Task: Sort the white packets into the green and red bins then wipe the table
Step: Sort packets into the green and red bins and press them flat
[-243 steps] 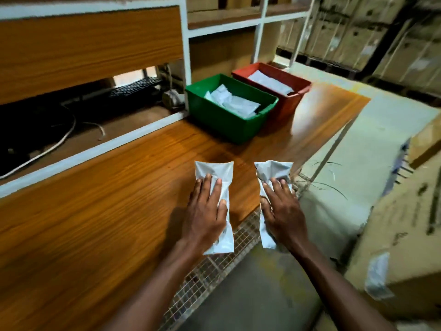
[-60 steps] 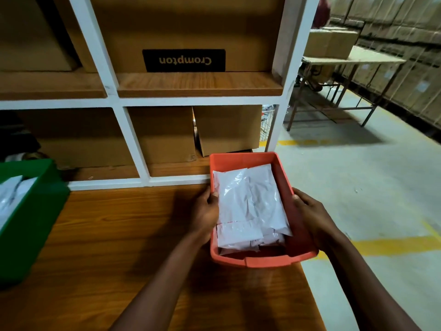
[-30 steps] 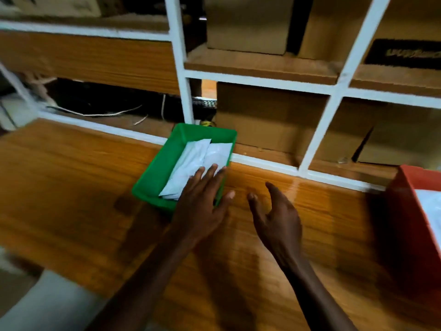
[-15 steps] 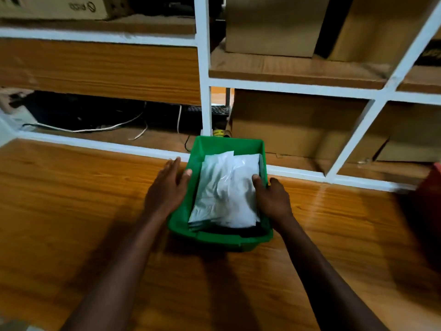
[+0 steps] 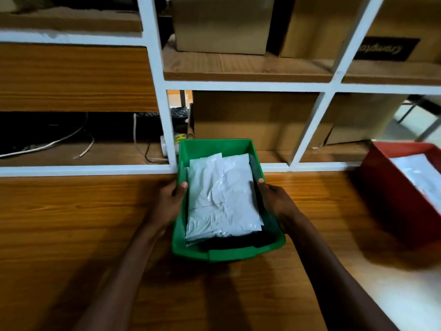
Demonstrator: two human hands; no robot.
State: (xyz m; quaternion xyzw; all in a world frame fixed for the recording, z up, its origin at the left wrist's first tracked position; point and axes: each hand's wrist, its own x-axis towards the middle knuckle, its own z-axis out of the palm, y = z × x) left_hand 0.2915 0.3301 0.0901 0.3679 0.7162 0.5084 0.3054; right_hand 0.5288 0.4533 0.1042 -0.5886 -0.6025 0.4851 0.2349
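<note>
A wide wooden bench (image 5: 71, 235) with an orange-brown grain filled the lower part of the view. Behind it stood a white-framed shelving unit (image 5: 157, 91) with wooden shelves, its compartments holding plain cardboard boxes (image 5: 253, 120); one box on the upper right carried a dark label (image 5: 386, 49) with script lettering that appeared upside down. In the low left compartment lay pale cables (image 5: 47, 145) and part of a black keyboard (image 5: 167, 114).

A green bin (image 5: 229, 252) sat on the bench at the centre, its far end close against the shelving frame. Inside it lay a loose stack of white packets (image 5: 222, 199), overlapping and slightly crumpled, covering most of the bin floor. At the right edge a red bin (image 5: 391, 194) rested on the bench, well apart from the green one, with more white packets (image 5: 420, 173) showing inside.

The left hand (image 5: 170, 204) gripped the green bin's left wall, thumb hooked over the rim and fingers outside. The right hand (image 5: 274, 201) gripped the right wall the same way, its thumb over the rim. Both forearms reached in from the bottom of the view.
</note>
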